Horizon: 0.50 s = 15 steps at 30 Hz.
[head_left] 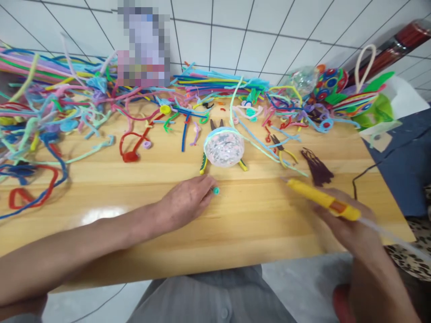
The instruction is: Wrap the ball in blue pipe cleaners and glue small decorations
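Low over the wooden table, my left hand [188,197] is closed in a pinch on a small green disc [216,190], perhaps a coiled pipe cleaner. My right hand [353,220], slightly smeared by motion, grips a yellow glue gun [319,197]. A pale glue stick [393,235] sticks out behind it, and its nozzle points left. Beyond my left hand sits a clear ball [224,149] with speckled filling and a pale green and blue band on top. Yellow-green pliers [243,166] lie partly hidden beneath the ball.
Many pipe cleaners [30,121] cover the table's left and back. Small yellow-handled pliers [286,154] and a dark tassel bundle [316,166] lie at the right. A decorated colourful ball [332,83] stands back right, near a tiled wall [229,31]. A black cord [367,168] crosses the right edge.
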Motion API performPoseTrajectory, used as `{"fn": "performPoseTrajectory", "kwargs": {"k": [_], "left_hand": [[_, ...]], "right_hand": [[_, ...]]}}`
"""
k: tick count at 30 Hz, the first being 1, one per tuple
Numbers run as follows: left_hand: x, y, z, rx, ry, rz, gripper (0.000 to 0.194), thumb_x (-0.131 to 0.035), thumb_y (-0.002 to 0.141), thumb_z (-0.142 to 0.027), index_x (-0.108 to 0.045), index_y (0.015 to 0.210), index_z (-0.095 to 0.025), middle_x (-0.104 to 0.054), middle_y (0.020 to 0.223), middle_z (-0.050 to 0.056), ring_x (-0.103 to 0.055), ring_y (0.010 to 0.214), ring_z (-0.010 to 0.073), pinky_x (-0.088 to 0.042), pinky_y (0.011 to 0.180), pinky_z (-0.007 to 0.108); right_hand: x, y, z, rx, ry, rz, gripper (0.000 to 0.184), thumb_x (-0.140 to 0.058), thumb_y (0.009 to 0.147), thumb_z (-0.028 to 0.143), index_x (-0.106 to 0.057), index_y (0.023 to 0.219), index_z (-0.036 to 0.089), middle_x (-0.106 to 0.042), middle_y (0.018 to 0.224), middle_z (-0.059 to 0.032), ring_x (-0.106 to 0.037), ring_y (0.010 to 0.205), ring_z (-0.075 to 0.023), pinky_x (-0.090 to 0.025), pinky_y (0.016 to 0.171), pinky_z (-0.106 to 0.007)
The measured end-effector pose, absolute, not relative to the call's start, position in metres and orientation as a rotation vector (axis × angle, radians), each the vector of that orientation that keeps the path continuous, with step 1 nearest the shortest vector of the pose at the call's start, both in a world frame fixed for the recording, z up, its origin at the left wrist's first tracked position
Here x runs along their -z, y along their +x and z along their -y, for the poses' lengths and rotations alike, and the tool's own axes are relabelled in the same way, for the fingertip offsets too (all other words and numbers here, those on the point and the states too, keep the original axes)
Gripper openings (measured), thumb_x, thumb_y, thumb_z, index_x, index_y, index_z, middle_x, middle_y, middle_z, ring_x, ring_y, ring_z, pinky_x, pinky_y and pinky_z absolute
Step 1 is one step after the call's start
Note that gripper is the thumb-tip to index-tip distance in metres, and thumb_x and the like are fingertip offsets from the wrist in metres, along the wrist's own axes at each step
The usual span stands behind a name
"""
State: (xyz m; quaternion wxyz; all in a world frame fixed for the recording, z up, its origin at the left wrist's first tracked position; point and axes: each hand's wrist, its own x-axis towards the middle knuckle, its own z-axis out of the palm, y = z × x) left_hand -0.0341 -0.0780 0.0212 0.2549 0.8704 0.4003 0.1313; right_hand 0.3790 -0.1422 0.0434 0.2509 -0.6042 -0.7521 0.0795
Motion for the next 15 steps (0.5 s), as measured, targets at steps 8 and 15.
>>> {"fn": "performPoseTrajectory", "kwargs": {"k": [8,15], "left_hand": [[-0.009,-0.027,0.089,-0.444,2.643,-0.918,0.021,-0.046,0.107,-0.019,-0.063,0.095,-0.016,-0.069,0.090,0.005,-0.070,0.083,0.0203,-0.061,0.076,0.032],[-0.009,-0.033,0.090,-0.618,2.560,-1.026,0.017,-0.050,0.095,-0.012,-0.059,0.109,-0.014,-0.070,0.104,0.012,-0.069,0.095,0.0243,-0.063,0.083,0.037]], "right_hand": [[-0.056,0.286,0.127,-0.200,-1.114,2.426,0.032,-0.053,0.107,0.022,-0.059,0.139,0.025,-0.074,0.098,-0.0055,-0.071,0.080,-0.0199,-0.056,0.067,-0.032],[-0.038,0.268,0.136,-0.106,-1.013,2.483,0.036,-0.046,0.109,0.019,-0.054,0.143,0.017,-0.074,0.096,-0.0074,-0.068,0.080,-0.0203,-0.052,0.071,-0.034]]}}
